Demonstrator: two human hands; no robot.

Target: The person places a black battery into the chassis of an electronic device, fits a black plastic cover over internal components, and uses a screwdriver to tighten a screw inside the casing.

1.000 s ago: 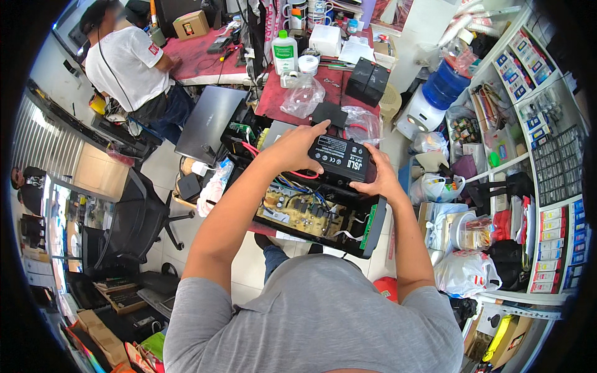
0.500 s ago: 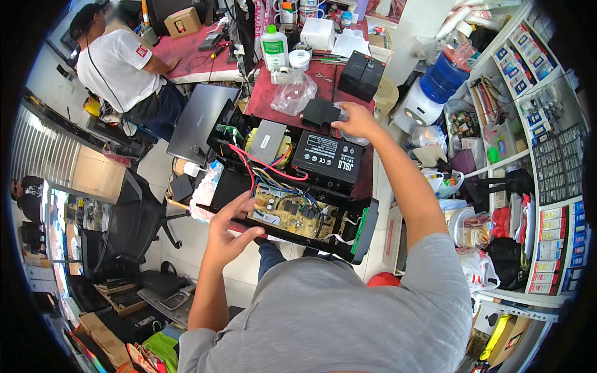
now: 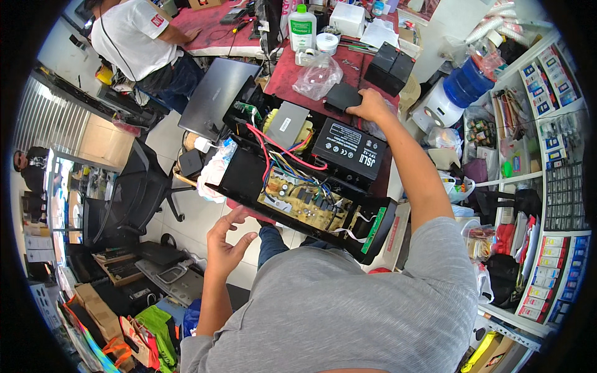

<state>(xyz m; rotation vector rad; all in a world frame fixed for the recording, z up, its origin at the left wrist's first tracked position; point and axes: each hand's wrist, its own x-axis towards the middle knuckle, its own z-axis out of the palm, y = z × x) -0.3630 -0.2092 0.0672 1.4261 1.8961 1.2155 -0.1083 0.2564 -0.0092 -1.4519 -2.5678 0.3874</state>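
Observation:
An opened black power backup unit (image 3: 249, 177) lies at a slant before me, its insides exposed. Inside are a black battery (image 3: 349, 149), a transformer (image 3: 287, 126), a tan circuit board (image 3: 305, 204) and pink, blue and yellow wires. Beyond the battery, my right hand (image 3: 372, 105) pinches the right end of a small black box (image 3: 342, 97) at the red table mat. What the box is, I cannot tell. My left hand (image 3: 227, 242) hangs off the unit's near left side, fingers apart and holding nothing.
A clear plastic bag (image 3: 317, 79), a white-and-green bottle (image 3: 302, 30) and a second black battery (image 3: 390, 68) stand beyond the box. A closed laptop (image 3: 217, 96) sits left of the unit. A person (image 3: 134, 37) works at another table, far left. Shelves (image 3: 532, 177) line the right.
My left hand has drawn back from the unit's near edge toward me. My right hand still has the black box, shifted slightly farther away. The whole view has swung a little.

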